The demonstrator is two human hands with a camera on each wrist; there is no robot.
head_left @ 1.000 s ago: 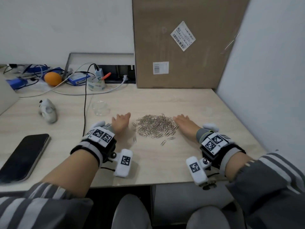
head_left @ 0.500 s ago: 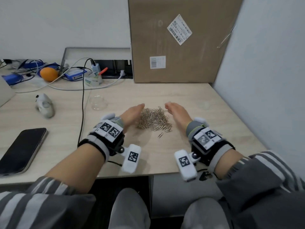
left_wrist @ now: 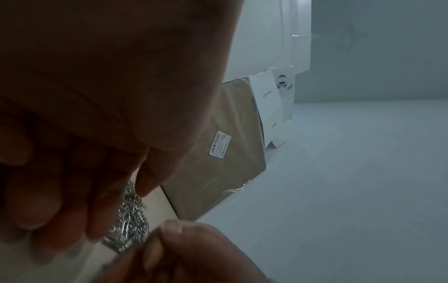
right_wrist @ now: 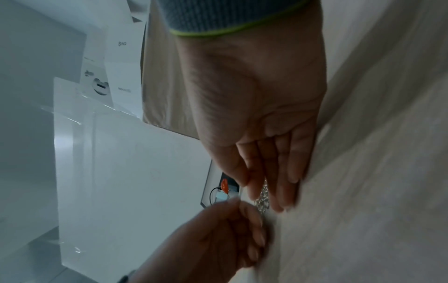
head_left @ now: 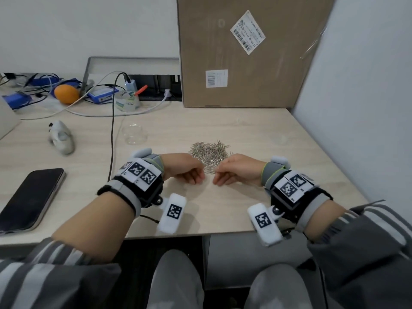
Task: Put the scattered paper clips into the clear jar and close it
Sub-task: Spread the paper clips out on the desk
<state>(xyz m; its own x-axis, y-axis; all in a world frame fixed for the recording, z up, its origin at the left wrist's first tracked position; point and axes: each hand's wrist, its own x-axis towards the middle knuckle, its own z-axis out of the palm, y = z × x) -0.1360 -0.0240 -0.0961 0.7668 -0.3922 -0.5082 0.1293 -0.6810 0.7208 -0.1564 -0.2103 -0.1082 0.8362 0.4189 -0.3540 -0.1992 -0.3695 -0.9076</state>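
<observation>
Paper clips heaped in one pile mid-desk, a hand at each near corner.

Left hand and right hand both down at the near edge of the pile, fingers bent inward toward each other, scooping; cannot tell whether any clips are gripped. Clear jar open and upright, off to the left past the pile, near a black cable. Phone flat at far left. Big brown box standing behind.

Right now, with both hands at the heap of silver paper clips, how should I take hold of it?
Scoop the heap of silver paper clips at its base from both sides, left hand and right hand cupped together; loose and low on the desk, one pinch would likely lift only a few.
</observation>
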